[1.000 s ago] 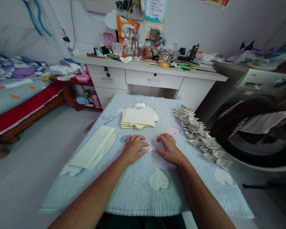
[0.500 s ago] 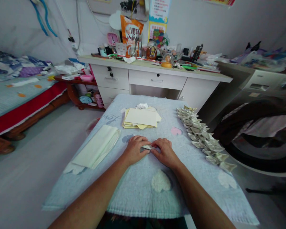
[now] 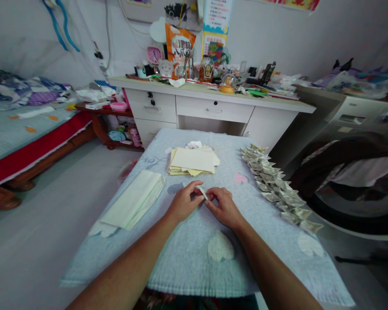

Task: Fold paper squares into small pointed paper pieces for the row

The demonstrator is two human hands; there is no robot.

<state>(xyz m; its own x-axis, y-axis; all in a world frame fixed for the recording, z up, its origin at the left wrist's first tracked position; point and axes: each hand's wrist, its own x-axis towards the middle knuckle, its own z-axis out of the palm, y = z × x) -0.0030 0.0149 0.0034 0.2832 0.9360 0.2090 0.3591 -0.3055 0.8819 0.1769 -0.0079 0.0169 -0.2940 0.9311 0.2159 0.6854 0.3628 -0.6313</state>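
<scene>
The small folded paper [image 3: 202, 192] now tilts up, no longer flat; your left hand [image 3: 185, 202] and right hand [image 3: 224, 206] pinch it, likely shaping it.

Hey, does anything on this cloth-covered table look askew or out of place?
Slightly: toward the far side, the stack of paper sheets is uneven, with yellowish corners jutting out, and a crumpled white piece lies behind it. Nothing looks spilled.

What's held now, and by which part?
Small, whitish folded paper: the right hand pinches its near end; the left hand is at its far end, exact contact unclear.
</scene>
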